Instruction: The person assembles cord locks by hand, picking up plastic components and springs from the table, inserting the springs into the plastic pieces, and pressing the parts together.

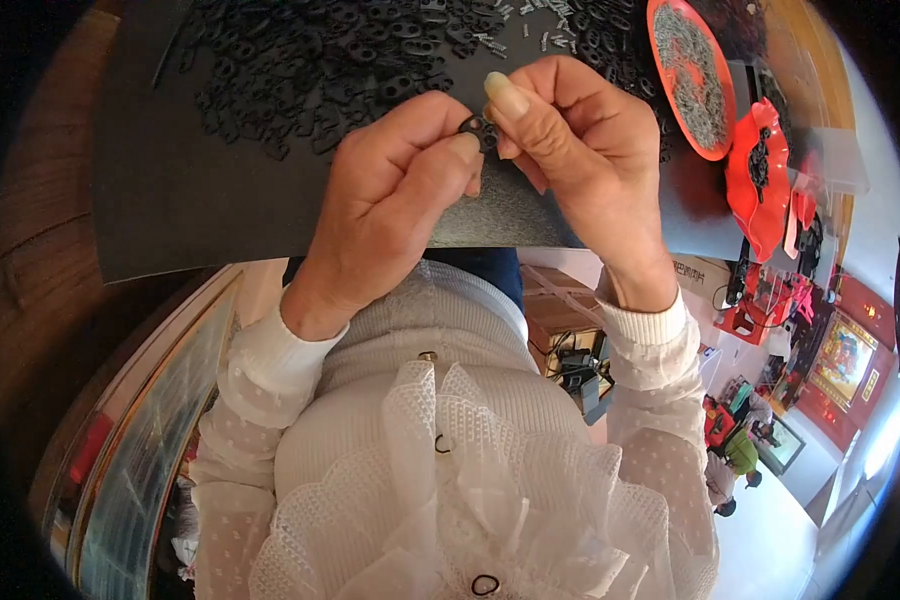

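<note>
We count one plate, one bowl and one part — black, between our hands above the surface. Our left hand curls inward, fingers pinching it; our right hand curls opposite — its fingers' hold we cannot tell.

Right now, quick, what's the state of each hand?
Left hand: closed, holding a small black part.
Right hand: pinched closed beside that part; what it grips cannot be told.

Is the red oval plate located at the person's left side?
No, the red oval plate lies at the person's right side, beyond the right hand.
</note>
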{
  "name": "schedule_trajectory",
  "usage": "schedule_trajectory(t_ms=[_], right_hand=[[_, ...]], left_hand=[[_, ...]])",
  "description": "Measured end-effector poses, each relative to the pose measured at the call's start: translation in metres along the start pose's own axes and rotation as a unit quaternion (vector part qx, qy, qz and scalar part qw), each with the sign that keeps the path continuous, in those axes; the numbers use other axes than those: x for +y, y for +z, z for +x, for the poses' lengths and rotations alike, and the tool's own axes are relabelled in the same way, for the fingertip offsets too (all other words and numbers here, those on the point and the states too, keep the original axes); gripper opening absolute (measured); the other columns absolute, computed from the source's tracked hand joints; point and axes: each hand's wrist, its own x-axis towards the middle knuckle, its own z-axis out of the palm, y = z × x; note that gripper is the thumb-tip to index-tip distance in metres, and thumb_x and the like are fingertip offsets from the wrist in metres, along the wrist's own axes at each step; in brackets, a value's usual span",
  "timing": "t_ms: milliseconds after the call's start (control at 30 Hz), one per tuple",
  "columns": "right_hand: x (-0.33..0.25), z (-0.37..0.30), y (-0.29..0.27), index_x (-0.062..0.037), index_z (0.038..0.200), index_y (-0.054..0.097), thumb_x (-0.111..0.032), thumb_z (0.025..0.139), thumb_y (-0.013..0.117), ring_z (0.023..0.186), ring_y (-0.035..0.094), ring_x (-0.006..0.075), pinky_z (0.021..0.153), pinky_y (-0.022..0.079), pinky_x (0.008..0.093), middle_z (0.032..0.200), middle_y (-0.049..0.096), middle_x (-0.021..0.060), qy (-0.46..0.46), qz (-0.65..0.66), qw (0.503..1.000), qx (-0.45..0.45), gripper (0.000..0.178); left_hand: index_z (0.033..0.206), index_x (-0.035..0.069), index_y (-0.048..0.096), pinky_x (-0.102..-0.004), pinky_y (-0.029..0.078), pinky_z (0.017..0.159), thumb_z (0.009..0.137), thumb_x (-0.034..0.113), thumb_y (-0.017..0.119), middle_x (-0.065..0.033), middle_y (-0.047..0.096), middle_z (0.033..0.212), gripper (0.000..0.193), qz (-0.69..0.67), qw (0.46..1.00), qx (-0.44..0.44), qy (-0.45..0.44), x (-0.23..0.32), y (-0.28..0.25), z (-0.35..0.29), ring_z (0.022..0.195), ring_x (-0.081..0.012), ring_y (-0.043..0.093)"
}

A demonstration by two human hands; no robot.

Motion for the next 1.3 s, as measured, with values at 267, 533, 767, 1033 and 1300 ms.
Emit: schedule_trajectory(t_ms=[267, 533, 767, 1033, 1300], right_hand=[[-0.001, -0.001, 0.0, 0.0014, 0.081, 0.058, -0.015, 0.091, 0.062, 0.062, 0.051, 0.0048, 0.055, 0.042, 0.02, 0.068, 0.058, 0.0008, -0.005, 0.008, 1.0, 0.003, 0.02], [0.001, -0.002, 0.006, 0.0015, 0.08, 0.056, -0.013, 0.091, 0.061, 0.064, 0.054, 0.0051, 0.056, 0.044, 0.02, 0.069, 0.06, 0.0022, -0.015, 0.022, 1.0, -0.008, 0.019], [0.008, -0.006, 0.018, 0.0012, 0.078, 0.055, -0.012, 0.091, 0.061, 0.061, 0.054, 0.0047, 0.053, 0.043, 0.0203, 0.066, 0.059, 0.0022, -0.001, 0.023, 0.999, 0.023, 0.02], [0.012, -0.013, 0.015, 0.0006, 0.086, 0.056, -0.014, 0.094, 0.057, 0.056, 0.049, 0.003, 0.049, 0.04, 0.0184, 0.067, 0.057, -0.0005, -0.032, -0.034, 0.998, 0.039, 0.017], [-0.001, -0.016, -0.004, 0.0004, 0.092, 0.056, -0.014, 0.095, 0.054, 0.06, 0.049, 0.0059, 0.053, 0.041, 0.0204, 0.077, 0.057, 0.0016, 0.003, 0.004, 0.998, -0.066, 0.015]], left_hand=[[0.079, 0.001, 0.053, -0.022, 0.036, 0.053, 0.089, 0.008, 0.047, 0.0009, 0.052, 0.066, 0.014, -0.034, 0.998, 0.015, -0.051, 0.007, 0.002, 0.0, 0.06, -0.0046, 0.042], [0.091, 0.002, 0.056, -0.0183, 0.029, 0.048, 0.093, 0.014, 0.045, 0.0003, 0.053, 0.072, 0.017, -0.01, 1.0, 0.013, -0.008, -0.001, 0.002, -0.002, 0.055, -0.0025, 0.037], [0.076, -0.001, 0.05, -0.0302, 0.038, 0.052, 0.086, 0.006, 0.048, -0.0075, 0.049, 0.061, 0.013, -0.003, 0.999, 0.04, 0.005, -0.006, 0.004, -0.003, 0.055, -0.0132, 0.043], [0.073, -0.001, 0.048, -0.0307, 0.035, 0.048, 0.085, 0.006, 0.049, -0.0075, 0.046, 0.058, 0.015, 0.032, 0.998, 0.046, 0.024, -0.004, 0.003, -0.003, 0.052, -0.0131, 0.041], [0.085, 0.002, 0.055, -0.0197, 0.029, 0.046, 0.092, 0.013, 0.044, -0.0001, 0.052, 0.069, 0.017, -0.004, 1.0, -0.004, -0.025, 0.0, -0.003, -0.006, 0.052, -0.0034, 0.037]])
